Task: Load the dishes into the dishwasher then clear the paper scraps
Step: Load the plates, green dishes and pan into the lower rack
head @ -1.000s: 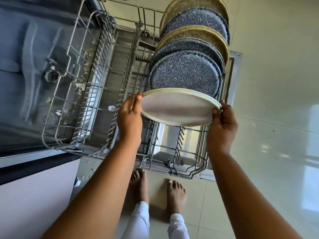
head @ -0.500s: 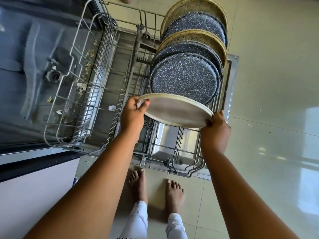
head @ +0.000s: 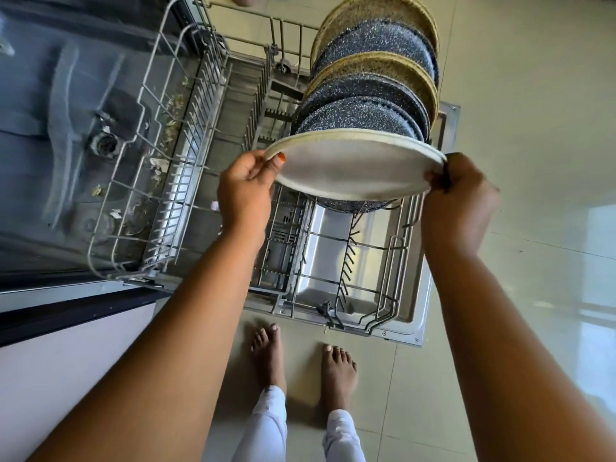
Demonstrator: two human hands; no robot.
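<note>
Two hands on one plate, head view only. Left hand [head: 245, 191] grips the near-left rim of a cream plate [head: 353, 168], thumb on top with an orange nail showing, fingers curled under. Right hand [head: 456, 201] pinches the right rim, fingers wrapped over the edge. The plate is tilted, far edge up, and held in the air over the middle of the lower rack [head: 395, 243], just in front of the row already loaded.

That row stands upright along the right side of the lower rack: dark speckled plates [head: 360, 118] and tan woven-look plates [head: 376, 61] in a mixed run from front to back. The cream plate hides the lower part of the front dark one; cannot tell whether they touch. Near half of the lower rack shows bare wire and tines.

The lower rack sits pulled out over the open dishwasher door [head: 423, 295]. The upper rack [head: 186, 181] is pulled out to the left of it. Paper scraps [head: 156, 164] lie scattered at the upper rack's left side; cannot tell whether on its wires or on the tub floor below. One more scrap sits beside the left wrist.

Bare feet [head: 266, 358] and white trouser legs stand on the pale tile floor [head: 533, 95], just short of the door edge.
</note>
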